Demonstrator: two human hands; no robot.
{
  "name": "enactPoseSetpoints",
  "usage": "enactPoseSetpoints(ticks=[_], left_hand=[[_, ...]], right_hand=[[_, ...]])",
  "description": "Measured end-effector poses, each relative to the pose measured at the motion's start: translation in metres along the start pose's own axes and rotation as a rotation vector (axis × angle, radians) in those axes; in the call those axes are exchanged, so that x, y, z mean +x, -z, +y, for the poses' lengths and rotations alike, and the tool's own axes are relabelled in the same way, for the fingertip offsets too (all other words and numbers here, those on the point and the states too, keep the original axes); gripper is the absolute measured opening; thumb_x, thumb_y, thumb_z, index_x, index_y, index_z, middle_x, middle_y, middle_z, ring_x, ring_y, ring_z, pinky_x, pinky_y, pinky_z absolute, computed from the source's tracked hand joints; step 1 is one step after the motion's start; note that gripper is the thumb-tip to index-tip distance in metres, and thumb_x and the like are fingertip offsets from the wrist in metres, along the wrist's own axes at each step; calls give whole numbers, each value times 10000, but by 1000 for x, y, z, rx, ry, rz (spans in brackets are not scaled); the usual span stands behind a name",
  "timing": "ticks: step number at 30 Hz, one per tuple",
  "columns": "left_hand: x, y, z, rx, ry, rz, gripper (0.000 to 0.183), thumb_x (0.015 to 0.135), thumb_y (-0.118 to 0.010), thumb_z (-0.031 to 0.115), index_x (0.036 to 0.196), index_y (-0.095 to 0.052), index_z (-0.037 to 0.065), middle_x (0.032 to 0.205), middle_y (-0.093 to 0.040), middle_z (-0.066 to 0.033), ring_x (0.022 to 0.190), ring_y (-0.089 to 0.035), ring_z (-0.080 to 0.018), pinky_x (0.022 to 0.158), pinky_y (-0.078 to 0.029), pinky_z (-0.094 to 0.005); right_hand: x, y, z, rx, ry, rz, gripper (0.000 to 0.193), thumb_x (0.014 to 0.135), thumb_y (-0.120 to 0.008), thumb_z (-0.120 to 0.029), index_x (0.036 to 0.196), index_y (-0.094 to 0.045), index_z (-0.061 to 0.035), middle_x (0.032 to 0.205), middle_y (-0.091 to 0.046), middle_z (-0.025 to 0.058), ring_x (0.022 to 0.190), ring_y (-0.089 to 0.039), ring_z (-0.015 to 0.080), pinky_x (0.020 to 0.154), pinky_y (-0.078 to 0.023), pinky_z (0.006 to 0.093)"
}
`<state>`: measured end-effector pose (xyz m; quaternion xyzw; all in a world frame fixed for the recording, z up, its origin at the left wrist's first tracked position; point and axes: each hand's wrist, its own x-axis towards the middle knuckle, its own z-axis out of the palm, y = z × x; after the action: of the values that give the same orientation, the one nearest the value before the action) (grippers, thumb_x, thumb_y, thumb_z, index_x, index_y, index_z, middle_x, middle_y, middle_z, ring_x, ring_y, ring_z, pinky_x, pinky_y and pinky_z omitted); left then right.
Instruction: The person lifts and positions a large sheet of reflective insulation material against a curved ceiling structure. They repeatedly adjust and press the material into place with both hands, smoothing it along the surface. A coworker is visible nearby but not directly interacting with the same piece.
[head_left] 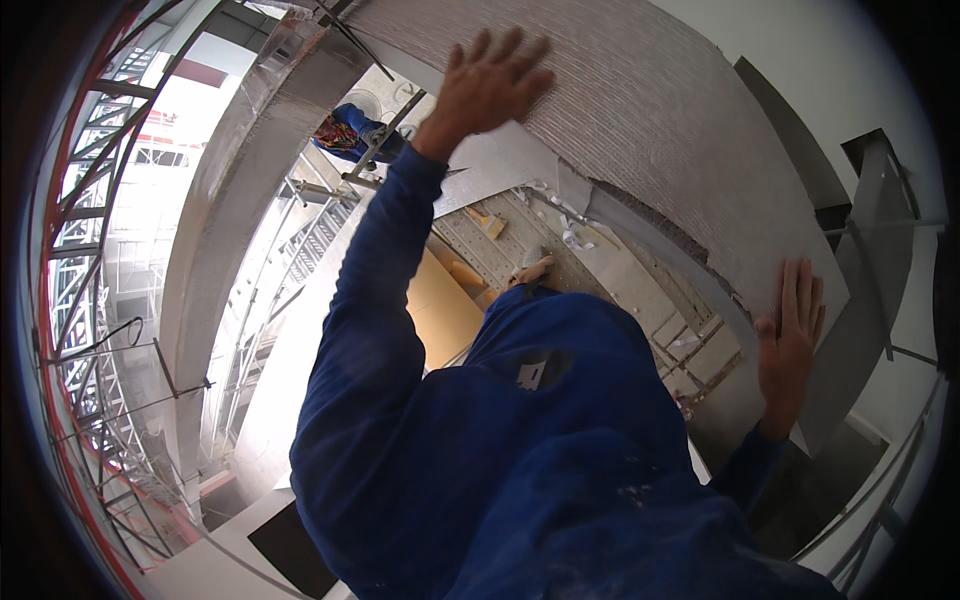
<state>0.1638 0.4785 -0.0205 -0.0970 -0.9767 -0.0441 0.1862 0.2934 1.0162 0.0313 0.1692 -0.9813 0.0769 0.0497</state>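
**Both hands up at a big grey panel, scaffold all around**

So the person in blue work clothes has 2 bare hands up at a big grey panel with a ribbed, shiny face. It fills the upper middle and runs down to the right, and its near edge has a long, ragged dark gap.

The left hand is spread wide, fingers fanned and a bit blurry, in front of the panel's upper left part. Can't tell if it's actually touching. The right hand looks laid flat near the panel's lower right corner, fingers pretty much together, thumb out toward the left.

Down below there's a metal deck full of little holes, with a yellow tool lying on it and a crumpled white strip near the panel's edge. A tan board sits just left of the person's legs.

Off to the left: a thick grey beam, and past it another person in blue, partly hidden.
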Motion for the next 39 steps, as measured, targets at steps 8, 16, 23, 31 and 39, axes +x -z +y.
enactPoseSetpoints(ticks=[8,16,23,31,39], left_hand=[[70,-2,-169,137,559,-114,773,1036,-324,728,1671,-371,289,1747,-292,-141,1600,-223,-480,1293,-123,-628],[102,5,-198,102,847,-120,820,1021,-311,719,1690,-330,245,1770,-225,-146,1631,-144,-440,1304,-71,-595],[129,-30,-223,136,767,-211,826,1026,-303,716,1692,-320,227,1754,-209,-234,1619,-144,-488,1274,-37,-668],[141,-50,-60,31,335,-185,850,1045,-291,740,1700,-273,199,1721,-173,-339,1562,-89,-635,1244,-38,-739],[168,-54,130,-95,-29,-90,841,1079,-287,691,1676,-296,98,1691,-213,-373,1561,-154,-615,1258,-126,-711]], right_hand=[[-3,2,1,11,-48,-12,916,979,-359,-801,1650,-416,-180,1733,-340,93,1621,-226,387,1310,-151,582],[-6,4,0,46,-84,37,865,987,-434,-749,1591,-507,-134,1697,-406,109,1606,-273,374,1314,-180,549],[-6,4,1,77,-79,59,855,982,-477,-722,1579,-520,-111,1684,-427,128,1600,-291,384,1307,-189,560],[0,6,-2,70,-62,51,887,974,-445,-758,1583,-517,-117,1691,-418,121,1599,-289,396,1298,-188,591],[-4,5,-4,31,-90,49,858,969,-517,-714,1586,-511,-118,1689,-423,111,1604,-281,376,1313,-168,553]])
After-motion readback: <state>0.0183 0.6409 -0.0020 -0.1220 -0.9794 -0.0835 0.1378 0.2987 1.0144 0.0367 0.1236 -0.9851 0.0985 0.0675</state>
